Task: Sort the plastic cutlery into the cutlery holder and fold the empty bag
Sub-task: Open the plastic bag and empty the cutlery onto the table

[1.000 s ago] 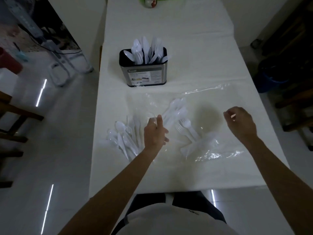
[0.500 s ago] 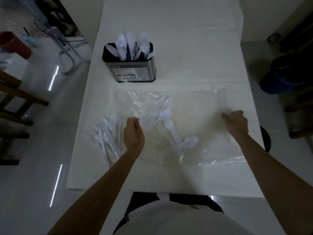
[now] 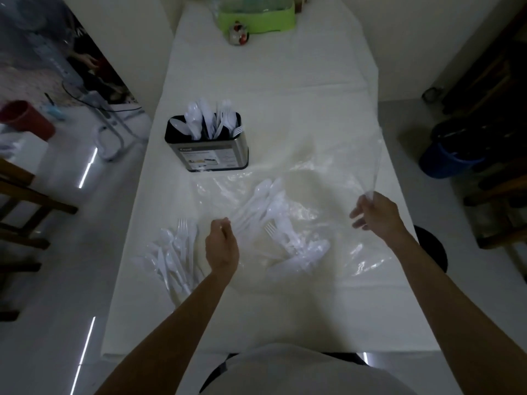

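A clear plastic bag lies spread across the white table, with several white spoons and forks still inside it. My right hand pinches the bag's right edge and holds it raised off the table. My left hand is closed on the bag's left edge. Left of that hand lies a loose pile of white cutlery. The metal cutlery holder stands upright behind the bag, holding several white pieces.
A green tray and a small round object sit at the table's far end. A blue bin stands on the floor at right, a wooden chair at left.
My right hand has lifted the bag's right edge up from the table. The cutlery inside has slid toward the left and near side. My left hand stayed at the bag's left edge.
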A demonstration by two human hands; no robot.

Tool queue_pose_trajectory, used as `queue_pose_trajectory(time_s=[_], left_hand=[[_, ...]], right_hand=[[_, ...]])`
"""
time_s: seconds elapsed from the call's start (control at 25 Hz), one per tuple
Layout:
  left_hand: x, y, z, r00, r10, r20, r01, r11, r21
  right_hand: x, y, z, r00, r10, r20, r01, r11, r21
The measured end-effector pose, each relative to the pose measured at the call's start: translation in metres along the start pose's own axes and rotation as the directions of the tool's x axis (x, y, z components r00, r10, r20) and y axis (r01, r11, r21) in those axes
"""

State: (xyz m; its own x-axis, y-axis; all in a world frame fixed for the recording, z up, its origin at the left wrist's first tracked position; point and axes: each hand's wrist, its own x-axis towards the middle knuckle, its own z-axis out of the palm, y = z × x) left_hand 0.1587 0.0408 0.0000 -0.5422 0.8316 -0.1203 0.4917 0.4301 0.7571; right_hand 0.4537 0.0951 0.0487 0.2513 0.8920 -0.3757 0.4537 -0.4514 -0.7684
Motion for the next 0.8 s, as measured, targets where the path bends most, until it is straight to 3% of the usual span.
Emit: queue_pose_trajectory(time_s=[0.12, 0.28, 0.44, 0.6, 0.8], left_hand=[[0.001, 0.003, 0.003, 0.998, -0.042, 0.046, 0.049, 0.986, -0.159], [0.007, 0.010, 0.012, 0.987, -0.138, 0.087, 0.154, 0.964, -0.216], [0.010, 0.015, 0.018, 0.983, -0.158, 0.090, 0.174, 0.964, -0.200], [0.016, 0.014, 0.020, 0.990, -0.131, 0.055, 0.141, 0.959, -0.245], [0.017, 0.005, 0.007, 0.975, -0.179, 0.130, 0.217, 0.891, -0.399]], right_hand=[[-0.008, -0.026, -0.014, 0.987, -0.118, -0.110, 0.111, 0.992, -0.066], [-0.018, -0.060, -0.034, 0.948, -0.263, -0.179, 0.213, 0.943, -0.255], [-0.035, -0.085, -0.043, 0.808, -0.423, -0.411, 0.274, 0.886, -0.374], [-0.040, -0.083, -0.050, 0.756, -0.444, -0.481, 0.312, 0.890, -0.332], [-0.036, -0.067, -0.051, 0.787, -0.398, -0.470, 0.265, 0.908, -0.325]])
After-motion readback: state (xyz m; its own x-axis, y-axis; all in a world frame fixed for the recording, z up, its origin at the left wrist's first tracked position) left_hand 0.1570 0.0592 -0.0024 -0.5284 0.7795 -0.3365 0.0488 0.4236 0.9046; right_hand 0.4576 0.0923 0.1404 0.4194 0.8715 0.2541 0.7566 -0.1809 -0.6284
